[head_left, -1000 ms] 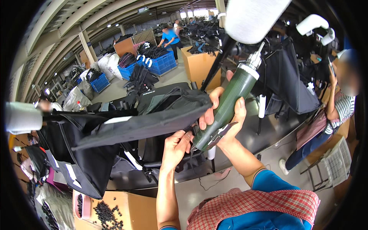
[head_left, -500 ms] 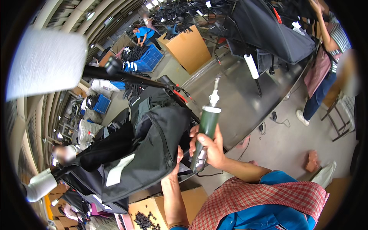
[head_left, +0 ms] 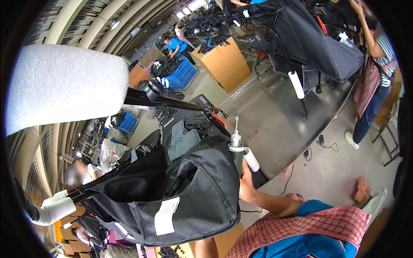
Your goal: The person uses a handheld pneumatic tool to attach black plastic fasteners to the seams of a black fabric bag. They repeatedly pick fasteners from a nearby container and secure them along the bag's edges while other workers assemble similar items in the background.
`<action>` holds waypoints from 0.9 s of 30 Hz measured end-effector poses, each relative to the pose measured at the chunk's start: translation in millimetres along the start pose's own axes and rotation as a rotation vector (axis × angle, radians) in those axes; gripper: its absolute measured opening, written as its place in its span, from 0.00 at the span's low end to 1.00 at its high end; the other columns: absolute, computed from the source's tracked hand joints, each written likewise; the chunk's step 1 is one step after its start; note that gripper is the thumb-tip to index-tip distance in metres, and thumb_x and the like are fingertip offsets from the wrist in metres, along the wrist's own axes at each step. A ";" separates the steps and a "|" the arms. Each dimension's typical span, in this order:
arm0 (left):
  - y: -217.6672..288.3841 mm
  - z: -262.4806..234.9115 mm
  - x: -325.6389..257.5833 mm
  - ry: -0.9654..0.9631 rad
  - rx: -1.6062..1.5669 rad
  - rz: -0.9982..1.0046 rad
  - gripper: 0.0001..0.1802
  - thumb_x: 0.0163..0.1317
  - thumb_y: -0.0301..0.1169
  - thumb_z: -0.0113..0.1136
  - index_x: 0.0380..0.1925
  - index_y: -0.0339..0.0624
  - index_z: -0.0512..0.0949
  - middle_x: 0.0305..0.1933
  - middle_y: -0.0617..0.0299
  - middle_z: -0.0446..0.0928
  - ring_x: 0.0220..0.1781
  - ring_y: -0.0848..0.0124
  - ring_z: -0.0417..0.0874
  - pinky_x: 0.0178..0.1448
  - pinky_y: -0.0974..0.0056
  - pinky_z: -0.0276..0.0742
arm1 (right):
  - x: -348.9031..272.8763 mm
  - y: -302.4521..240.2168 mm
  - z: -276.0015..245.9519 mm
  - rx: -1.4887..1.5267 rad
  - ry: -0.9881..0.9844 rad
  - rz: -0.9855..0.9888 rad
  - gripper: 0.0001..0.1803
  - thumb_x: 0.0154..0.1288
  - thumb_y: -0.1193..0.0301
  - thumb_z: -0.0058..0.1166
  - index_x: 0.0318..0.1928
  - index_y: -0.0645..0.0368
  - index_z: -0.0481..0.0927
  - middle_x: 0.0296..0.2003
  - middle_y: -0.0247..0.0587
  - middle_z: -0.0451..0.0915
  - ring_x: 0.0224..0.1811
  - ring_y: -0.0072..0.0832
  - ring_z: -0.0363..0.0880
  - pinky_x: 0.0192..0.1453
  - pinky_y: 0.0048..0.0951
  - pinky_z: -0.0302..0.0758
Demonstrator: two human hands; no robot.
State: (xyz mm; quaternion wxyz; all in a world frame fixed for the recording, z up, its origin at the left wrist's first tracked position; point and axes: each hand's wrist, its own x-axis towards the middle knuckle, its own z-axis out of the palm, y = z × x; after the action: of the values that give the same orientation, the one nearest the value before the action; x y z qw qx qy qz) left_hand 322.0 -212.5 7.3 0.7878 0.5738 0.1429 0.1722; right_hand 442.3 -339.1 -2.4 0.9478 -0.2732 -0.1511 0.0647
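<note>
A black fabric stroller seat (head_left: 198, 189) on a dark frame bar (head_left: 159, 100) fills the middle, with a white label (head_left: 167, 216) on its side. My right hand (head_left: 247, 184) is closed around a green electric screwdriver (head_left: 235, 151) at the seat's right edge, its metal bit pointing up. The seat partly hides the tool and my fingers. My left forearm (head_left: 205, 248) passes beneath the seat's lower edge, and the fabric covers the left hand. A white foam sleeve (head_left: 251, 159) stands just right of the screwdriver.
A large white foam wrap (head_left: 69, 88) covers the frame's upper left end. Behind is a dark metal table (head_left: 279, 133) carrying another black stroller (head_left: 314, 43), with a person at right. A cardboard box (head_left: 223, 64) and blue crate (head_left: 183, 74) stand farther back; small black parts (head_left: 170, 251) lie below.
The seat has shifted right and lower in the picture. My left hand has gone out of sight behind it. The screwdriver sits lower, now partly hidden by the seat's edge.
</note>
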 end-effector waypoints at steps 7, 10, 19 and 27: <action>-4.7 -11.1 -7.2 0.034 0.044 -0.034 0.14 0.68 0.31 0.50 0.47 0.32 0.75 0.25 0.60 0.76 0.20 0.77 0.72 0.25 0.73 0.67 | -6.8 -1.7 -9.3 -0.072 0.007 -0.060 0.29 0.65 0.80 0.51 0.65 0.53 0.59 0.36 0.28 0.72 0.25 0.12 0.69 0.27 0.17 0.67; -7.6 -13.6 -6.5 0.048 0.062 -0.052 0.14 0.68 0.30 0.50 0.47 0.32 0.76 0.26 0.60 0.76 0.21 0.76 0.73 0.25 0.73 0.68 | -9.5 -3.1 -6.3 -0.101 0.053 -0.109 0.29 0.67 0.79 0.51 0.66 0.56 0.59 0.45 0.30 0.72 0.41 0.14 0.72 0.45 0.19 0.71; -9.7 -9.9 -8.2 0.042 0.106 -0.069 0.13 0.67 0.30 0.50 0.46 0.31 0.76 0.28 0.58 0.78 0.22 0.76 0.75 0.26 0.73 0.69 | -17.2 2.6 -19.3 -0.110 0.093 -0.110 0.31 0.67 0.78 0.52 0.68 0.58 0.57 0.56 0.32 0.69 0.56 0.18 0.67 0.61 0.25 0.65; -4.8 -12.9 -25.0 0.065 0.184 -0.085 0.13 0.67 0.29 0.51 0.45 0.31 0.77 0.29 0.58 0.79 0.23 0.75 0.77 0.27 0.72 0.71 | -22.3 -44.0 -49.1 -0.291 0.144 -0.046 0.26 0.63 0.75 0.55 0.59 0.58 0.61 0.40 0.35 0.74 0.38 0.20 0.74 0.44 0.24 0.74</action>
State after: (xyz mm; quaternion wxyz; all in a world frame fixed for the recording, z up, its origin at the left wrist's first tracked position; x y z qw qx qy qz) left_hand 294.6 -213.7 -0.5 0.7334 0.6312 0.2080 0.1432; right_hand 438.7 -405.2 -23.9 0.9078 -0.4080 -0.0966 0.0006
